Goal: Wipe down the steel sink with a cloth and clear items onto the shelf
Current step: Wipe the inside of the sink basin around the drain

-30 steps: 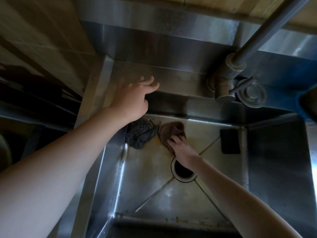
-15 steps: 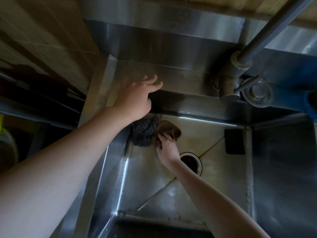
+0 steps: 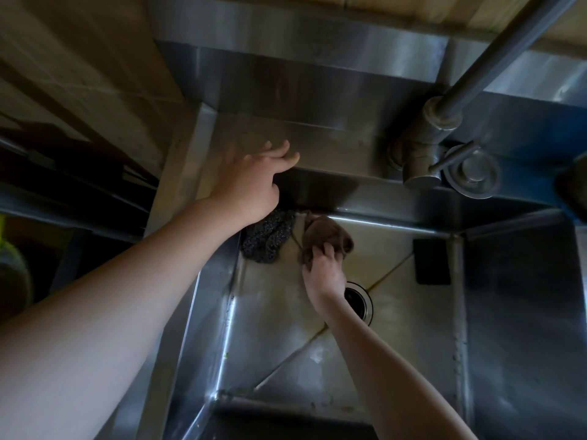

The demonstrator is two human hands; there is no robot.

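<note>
I look down into a deep steel sink (image 3: pixel 514 312). My right hand (image 3: pixel 322 271) is at the far left of the basin floor, fingers curled round a brown cloth (image 3: pixel 327 238). A dark steel-wool scourer (image 3: pixel 270 238) lies in the far left corner, right beside the cloth. My left hand (image 3: pixel 251 185) rests with straight fingers on the sink's back ledge (image 3: pixel 333 147), above that corner, holding nothing.
The round drain (image 3: pixel 360 301) sits mid-basin, partly behind my right wrist. A flat black rectangular object (image 3: pixel 432 261) lies at the far right of the floor. A steel tap (image 3: pixel 425 154) with lever stands on the ledge. Something blue (image 3: pixel 571 192) is at the right edge.
My right hand has slid left across the basin floor with the cloth, off the drain and closer to the scourer. My left hand has stayed on the ledge.
</note>
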